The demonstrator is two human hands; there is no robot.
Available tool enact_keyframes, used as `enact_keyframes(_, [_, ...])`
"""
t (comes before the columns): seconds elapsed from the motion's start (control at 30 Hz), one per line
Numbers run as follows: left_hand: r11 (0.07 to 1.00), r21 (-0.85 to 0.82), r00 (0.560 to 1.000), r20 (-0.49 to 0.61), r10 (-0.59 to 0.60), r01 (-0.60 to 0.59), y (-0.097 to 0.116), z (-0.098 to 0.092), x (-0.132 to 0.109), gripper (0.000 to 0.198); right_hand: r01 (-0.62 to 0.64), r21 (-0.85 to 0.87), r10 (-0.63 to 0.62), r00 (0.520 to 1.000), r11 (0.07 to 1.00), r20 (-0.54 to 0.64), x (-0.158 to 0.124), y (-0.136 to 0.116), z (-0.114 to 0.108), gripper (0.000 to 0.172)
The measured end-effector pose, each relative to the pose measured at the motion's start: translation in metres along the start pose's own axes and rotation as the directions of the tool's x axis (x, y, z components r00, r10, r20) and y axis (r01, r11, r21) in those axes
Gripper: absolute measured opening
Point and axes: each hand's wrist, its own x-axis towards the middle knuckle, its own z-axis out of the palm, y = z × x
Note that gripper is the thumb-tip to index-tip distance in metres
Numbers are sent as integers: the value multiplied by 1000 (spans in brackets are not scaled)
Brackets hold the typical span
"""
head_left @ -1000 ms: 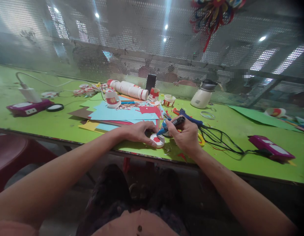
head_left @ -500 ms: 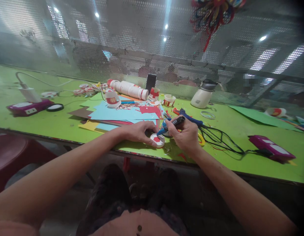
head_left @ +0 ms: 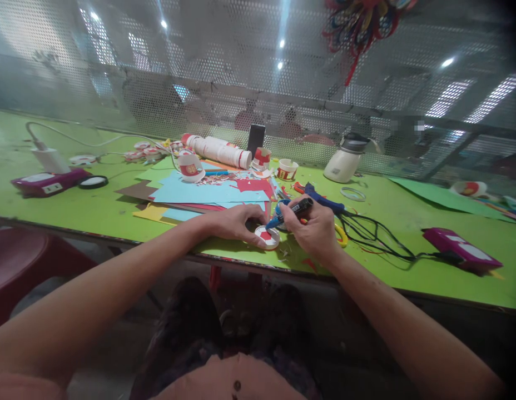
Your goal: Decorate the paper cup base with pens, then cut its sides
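Head view: round white disc (head_left: 268, 244) with a red patch (head_left: 265, 236) on its face sits at frame centre, a bit below mid-height, near the front edge of the green table (head_left: 408, 208). Left hand (head_left: 236, 223) comes in from lower left, thumb at the disc's left rim, fingers arched with a gap under them; cannot tell if the fingertips also press the far side, so firm grip or just steadying is unclear. Right hand (head_left: 318, 226), right of centre, is closed narrow around a marker (head_left: 298, 208), tip slanting down-left to the disc; contact with the face too small to confirm. Blue paper (head_left: 208, 191) lies left of and beyond the disc, yellow loop (head_left: 341, 237) just beside the right hand, black cord (head_left: 378, 239) further right. Handling, judged: disc probably light and fairly stiff, likely to slide or spin under pen pressure, rim maybe bendable if squeezed; best held by the rim, fingers off the marked face. Marker looks light, rigid, smooth; barrel near the blue end seems the place to pinch.
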Motion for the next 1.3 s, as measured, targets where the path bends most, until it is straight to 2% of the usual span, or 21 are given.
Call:
enact_keyframes(0.13, [1000, 6, 1000, -1, 3, -3, 1, 0, -1, 50, 92, -30, -91, 995, 995, 26, 0, -1, -1, 19])
enact_keyframes(0.23, [1000, -5, 1000, 3, -3, 3, 4, 0, -2, 48, 103, -47, -102, 994, 994, 31, -1, -2, -2, 19])
enact_keyframes(0.37, [1000, 6, 1000, -4, -11, 11, 4, -1, -1, 49, 105, -45, -108, 992, 993, -69, -1, -3, -3, 20])
enact_keyframes(0.5, [999, 38, 1000, -3, 9, -9, 2, -1, 0, 51, 17, 34, -10, 981, 999, -196, 2, 0, -3, 21])
enact_keyframes(0.67, [1000, 0, 1000, -3, 18, -18, 3, -1, -1, 48, -17, 167, 62, 961, 986, -268, 7, 2, -4, 22])
enact_keyframes(0.83, [1000, 1, 1000, 3, -15, 15, 6, -2, -2, 48, -64, 318, 181, 917, 946, -355, 17, -1, -10, 19])
enact_keyframes(1.0, [1000, 24, 1000, 11, 7, -8, 7, -3, -2, 50, -109, 335, 246, 884, 936, -398, 29, 12, -17, 25])
enact_keyframes(1.1, [1000, 19, 999, 30, 19, -20, 8, -4, -3, 55, -209, 235, 281, 899, 949, -336, 35, 19, -22, 30])
enact_keyframes(1.23, [999, -1, 998, 47, 41, -41, 6, -6, -5, 59, -275, 97, 287, 947, 956, -142, 39, 20, -25, 29])
enact_keyframes(1.3, [999, -9, 997, 49, 52, -52, 5, -6, -5, 57, -296, 34, 297, 954, 955, -39, 41, 19, -24, 28])
